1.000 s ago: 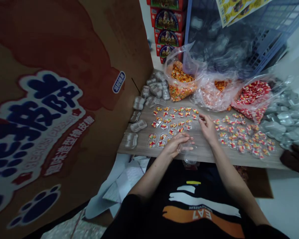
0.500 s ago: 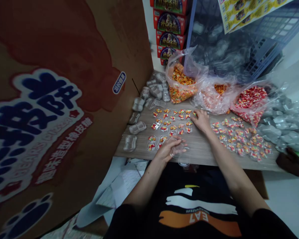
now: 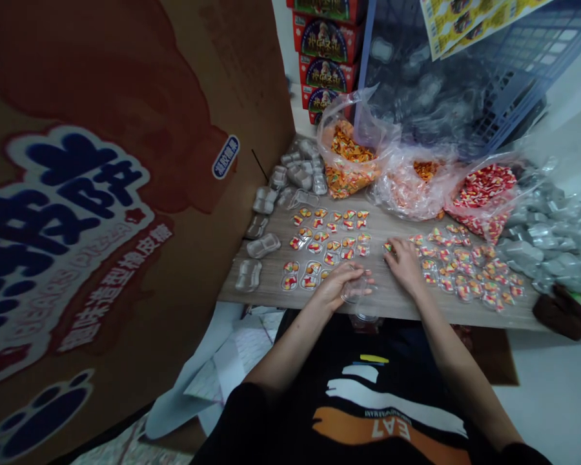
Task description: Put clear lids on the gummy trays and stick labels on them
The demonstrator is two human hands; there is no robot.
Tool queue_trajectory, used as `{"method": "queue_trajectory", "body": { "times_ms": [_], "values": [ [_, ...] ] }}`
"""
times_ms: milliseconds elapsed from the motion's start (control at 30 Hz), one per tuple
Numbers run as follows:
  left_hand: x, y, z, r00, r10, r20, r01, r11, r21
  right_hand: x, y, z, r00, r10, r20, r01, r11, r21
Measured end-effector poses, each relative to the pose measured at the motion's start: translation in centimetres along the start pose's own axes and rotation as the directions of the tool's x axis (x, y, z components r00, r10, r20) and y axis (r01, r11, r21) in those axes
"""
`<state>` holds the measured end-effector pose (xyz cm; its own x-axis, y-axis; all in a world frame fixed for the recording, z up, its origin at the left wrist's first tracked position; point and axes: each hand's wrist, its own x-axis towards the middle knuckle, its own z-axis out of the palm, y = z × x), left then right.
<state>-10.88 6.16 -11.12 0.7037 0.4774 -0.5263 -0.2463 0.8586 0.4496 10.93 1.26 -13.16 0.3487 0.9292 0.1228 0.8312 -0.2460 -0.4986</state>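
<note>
Lining the bench (image 3: 401, 300) at left: plastic trays (image 3: 264, 245), then candy-filled trays (image 3: 314, 247) in rows. Left hand (image 3: 341, 284), partly curled, holds clear pieces (image 3: 353, 292). Right hand (image 3: 405, 261), fingers bent, grips a candy pack (image 3: 388, 247), just left of clustered packs (image 3: 463, 271).

Between your left hand (image 3: 341, 284) and right hand (image 3: 403, 263), a bare lane of grey wood-grain tabletop (image 3: 376, 227) runs back until bulging clear plastic bags (image 3: 411, 187) block it. Small clear plastic cases with red-and-yellow pieces (image 3: 348, 243) flank it (both sides, tightly). A tall brown cardboard box (image 3: 184, 161) walls your left.
</note>
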Motion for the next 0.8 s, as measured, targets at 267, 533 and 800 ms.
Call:
{"method": "queue_trajectory", "body": {
  "times_ms": [267,533,800],
  "values": [
    [1.0,-3.0,2.5,0.996,-0.089,0.014,0.089,0.995,0.045,-4.3,-2.7,-1.9,0.962,0.267,0.057,-0.215,0.615,0.759],
    [0.9,-3.3,1.9,0.995,-0.09,-0.04,0.092,0.994,0.061,-1.4,1.4,0.2,0.906,0.423,0.001,-0.287,0.611,0.738],
    [1.7,-3.0,2.0,0.996,-0.088,-0.025,0.089,0.996,0.026,-0.8,2.8,1.6,0.93,0.351,-0.105,-0.273,0.854,0.443]
  ]
}}
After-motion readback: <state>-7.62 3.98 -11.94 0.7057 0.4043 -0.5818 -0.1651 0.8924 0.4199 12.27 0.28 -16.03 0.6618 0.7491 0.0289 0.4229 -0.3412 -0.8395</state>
